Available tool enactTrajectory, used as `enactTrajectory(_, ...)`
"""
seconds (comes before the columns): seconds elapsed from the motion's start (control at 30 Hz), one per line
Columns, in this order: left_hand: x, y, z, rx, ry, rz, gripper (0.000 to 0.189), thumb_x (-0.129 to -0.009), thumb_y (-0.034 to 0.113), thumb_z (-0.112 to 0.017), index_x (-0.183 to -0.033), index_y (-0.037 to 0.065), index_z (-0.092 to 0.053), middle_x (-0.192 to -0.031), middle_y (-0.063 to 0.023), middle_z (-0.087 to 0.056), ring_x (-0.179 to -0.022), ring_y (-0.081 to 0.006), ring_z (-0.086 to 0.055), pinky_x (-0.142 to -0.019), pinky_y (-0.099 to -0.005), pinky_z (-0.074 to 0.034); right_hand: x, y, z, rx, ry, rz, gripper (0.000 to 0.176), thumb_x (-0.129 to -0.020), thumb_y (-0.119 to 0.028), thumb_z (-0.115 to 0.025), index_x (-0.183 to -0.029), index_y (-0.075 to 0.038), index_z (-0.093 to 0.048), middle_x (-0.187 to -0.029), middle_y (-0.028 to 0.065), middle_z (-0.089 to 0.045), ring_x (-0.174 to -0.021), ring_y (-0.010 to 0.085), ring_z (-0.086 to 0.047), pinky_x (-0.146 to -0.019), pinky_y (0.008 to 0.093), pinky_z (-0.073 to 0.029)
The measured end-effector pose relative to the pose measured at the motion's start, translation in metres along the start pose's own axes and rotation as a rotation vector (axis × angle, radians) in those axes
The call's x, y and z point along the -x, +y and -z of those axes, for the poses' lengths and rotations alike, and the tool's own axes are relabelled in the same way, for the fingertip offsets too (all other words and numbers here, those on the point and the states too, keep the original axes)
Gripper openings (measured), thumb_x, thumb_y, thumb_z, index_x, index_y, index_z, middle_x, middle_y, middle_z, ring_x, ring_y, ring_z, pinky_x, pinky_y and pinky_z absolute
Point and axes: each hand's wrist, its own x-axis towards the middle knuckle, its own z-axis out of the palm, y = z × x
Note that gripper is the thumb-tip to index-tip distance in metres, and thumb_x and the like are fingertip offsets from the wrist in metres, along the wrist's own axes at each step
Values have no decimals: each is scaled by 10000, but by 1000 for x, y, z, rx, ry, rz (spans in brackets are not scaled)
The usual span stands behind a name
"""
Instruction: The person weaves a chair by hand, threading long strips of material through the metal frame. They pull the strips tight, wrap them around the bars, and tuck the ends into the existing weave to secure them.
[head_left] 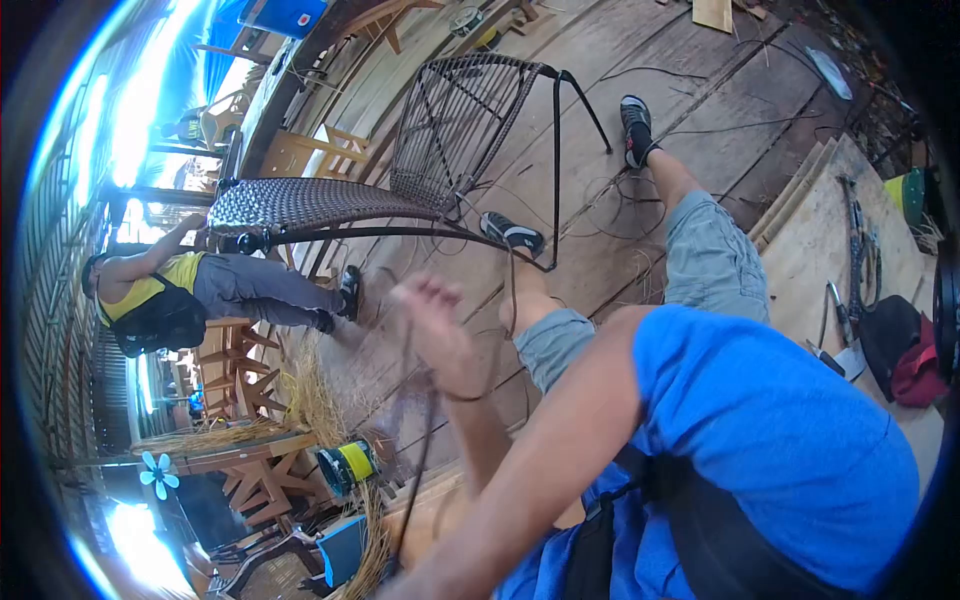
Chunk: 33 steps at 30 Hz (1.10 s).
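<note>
Chair (318, 203) frame, on the plank floor (690, 100) ahead of the wearer's feet, has one panel closely woven; the other is only openly strung, with gaps between its strands, so it looks part finished; a person (225, 285) stands at the woven end; the left hand (435, 318) is raised and blurred, its fingers partly curled near a dark strand (426, 440), and I cannot tell whether they grip it; the right hand is out of sight; loose strands lie about the floor.

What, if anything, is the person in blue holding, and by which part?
Cannot be told: the raised hand is blurred, a dark strand near its wrist, and the other out of view.
</note>
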Motion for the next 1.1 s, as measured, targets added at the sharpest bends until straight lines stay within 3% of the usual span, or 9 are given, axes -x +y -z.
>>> enactTrajectory(0.03,6,23,42,-66,68,-214,255,-909,133,-470,-1136,26,-429,-906,-77,-496,-761,-167,-492,-695,-288,-440,30,12,22,337,134,-235,189,-669,-181,-647,-745,-12,-609,-694,158,-610,-639,320,-590,-539,399,-475)
enactTrajectory(0.07,27,68,63,-47,40,-308,219,-915,191,-465,-1072,39,-449,-841,-60,-486,-715,-151,-478,-650,-267,-424,50,1,40,335,402,-578,152,-691,-171,-618,-767,-39,-622,-637,158,-587,-635,308,-592,-546,400,-474)
enactTrajectory(0.13,69,158,106,-3,-28,-494,242,-926,306,-457,-942,66,-488,-711,-25,-465,-623,-118,-448,-559,-223,-394,124,12,108,1441,-117,-779,238,-743,-193,-574,-922,-37,-578,-590,121,-570,-551,277,-595,-500,396,-482)
enactTrajectory(0.2,120,201,50,-80,9,-628,292,-916,355,-476,-863,70,-508,-644,15,-425,-510,-85,-390,-493,-220,-365,161,-26,156,1009,501,-1322,484,-835,-209,-528,-1260,-35,-376,-700,153,-580,-643,283,-601,-513,400,-481)
enactTrajectory(0.33,138,209,51,-58,-376,-523,534,-827,462,-558,-1160,45,-534,-900,-166,-615,-775,-324,-608,-698,-475,-473,256,3,206,1056,365,-1350,487,-808,-181,-563,-1247,-54,-395,-847,197,-615,-783,364,-603,-671,435,-484)
enactTrajectory(0.43,136,173,38,-545,100,-677,312,-904,411,-480,-801,117,-500,-637,9,-388,-535,-98,-408,-499,-243,-387,294,-5,227,1180,574,-1178,406,-809,-173,-562,-1181,-43,-467,-866,166,-618,-781,319,-607,-692,388,-476)
enactTrajectory(0.63,122,43,82,-223,405,-326,266,-872,325,-564,-975,85,-513,-708,-22,-486,-564,-121,-464,-506,-252,-419,430,-36,246,903,1250,-1488,261,-811,-198,-508,-923,16,-607,-782,146,-617,-706,202,-573,-670,319,-453)
enactTrajectory(0.83,88,-54,97,109,696,20,310,-888,357,-530,-1060,107,-465,-899,-16,-528,-684,-131,-503,-600,-271,-423,461,-17,269,1064,1308,-1483,313,-782,-258,-555,-922,18,-604,-874,204,-622,-810,301,-607,-742,387,-459)
enactTrajectory(1.1,29,-135,83,66,862,279,372,-898,450,-473,-1098,139,-429,-905,-31,-511,-680,-155,-509,-623,-280,-414,470,71,282,-152,1840,-1136,195,-782,-287,-616,-795,-93,-628,-691,13,-587,-618,119,-546,-535,286,-412)
